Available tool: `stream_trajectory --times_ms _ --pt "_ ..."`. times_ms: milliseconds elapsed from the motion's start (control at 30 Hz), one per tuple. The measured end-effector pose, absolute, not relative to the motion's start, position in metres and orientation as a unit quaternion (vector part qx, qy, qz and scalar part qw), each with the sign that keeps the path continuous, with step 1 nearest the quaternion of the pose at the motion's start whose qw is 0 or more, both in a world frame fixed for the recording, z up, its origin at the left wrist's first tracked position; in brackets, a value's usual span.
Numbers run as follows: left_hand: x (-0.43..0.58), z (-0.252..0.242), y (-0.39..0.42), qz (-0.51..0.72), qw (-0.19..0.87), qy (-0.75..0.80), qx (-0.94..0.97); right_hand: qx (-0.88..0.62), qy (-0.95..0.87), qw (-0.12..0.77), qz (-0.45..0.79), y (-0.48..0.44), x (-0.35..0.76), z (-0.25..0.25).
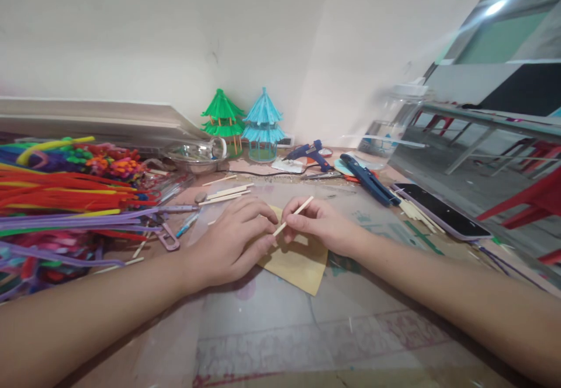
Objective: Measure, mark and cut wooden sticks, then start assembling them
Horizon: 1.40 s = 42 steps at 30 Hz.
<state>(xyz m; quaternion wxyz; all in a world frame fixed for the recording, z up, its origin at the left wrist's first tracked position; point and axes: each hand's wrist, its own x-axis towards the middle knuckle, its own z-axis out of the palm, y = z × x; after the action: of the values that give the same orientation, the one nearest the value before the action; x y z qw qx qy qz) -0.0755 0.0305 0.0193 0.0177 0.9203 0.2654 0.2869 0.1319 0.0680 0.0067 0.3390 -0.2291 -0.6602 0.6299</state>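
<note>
My right hand (pixel 315 223) pinches a short pale wooden stick (pixel 302 205) between thumb and fingers; the stick slants up to the right. At the stick's lower end are the fingertips of my left hand (pixel 245 233), which is curled palm down; whether it grips the stick is hard to tell. Both hands are over a tan piece of paper or sheet (pixel 302 271) that lies on the translucent mat (pixel 263 329). Part of the sheet is hidden under the hands.
Colourful pipe cleaners (pixel 65 201) fill the left side. Behind stand a green pagoda model (pixel 222 122) and a blue one (pixel 263 125), a glue gun (pixel 309 153) and a clear bottle (pixel 388 122). A utility knife (pixel 368 179) and a phone (pixel 440 210) lie at right.
</note>
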Motion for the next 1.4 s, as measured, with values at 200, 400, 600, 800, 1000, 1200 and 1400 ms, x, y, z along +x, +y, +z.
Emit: stream_trajectory --times_ms 200,400,600,800,1000,1200,1400 --pt "-0.0757 0.0202 0.0304 0.289 0.009 0.259 0.922 -0.220 -0.665 0.339 0.628 0.0690 0.1317 0.0067" --pt "-0.0745 0.0207 0.0304 0.289 -0.002 0.258 0.922 -0.221 -0.657 0.339 0.636 0.0698 0.1320 0.0052" --pt "-0.0746 0.0207 0.0307 0.287 -0.009 0.257 0.923 -0.224 -0.655 0.337 0.638 0.0680 0.1310 0.0063" --pt "-0.0737 0.0216 0.0298 0.291 -0.015 0.257 0.922 -0.225 -0.656 0.333 0.639 0.0681 0.1312 0.0065" --pt "-0.0746 0.0223 0.0297 0.282 -0.003 0.257 0.924 -0.227 -0.657 0.333 0.636 0.0684 0.1313 0.0064" --pt "-0.0748 0.0213 0.0296 0.283 0.004 0.260 0.923 -0.242 -0.661 0.327 0.631 0.0668 0.1303 0.0091" --pt "-0.0747 0.0216 0.0299 0.285 0.020 0.260 0.923 -0.256 -0.657 0.323 0.631 0.0657 0.1290 0.0110"
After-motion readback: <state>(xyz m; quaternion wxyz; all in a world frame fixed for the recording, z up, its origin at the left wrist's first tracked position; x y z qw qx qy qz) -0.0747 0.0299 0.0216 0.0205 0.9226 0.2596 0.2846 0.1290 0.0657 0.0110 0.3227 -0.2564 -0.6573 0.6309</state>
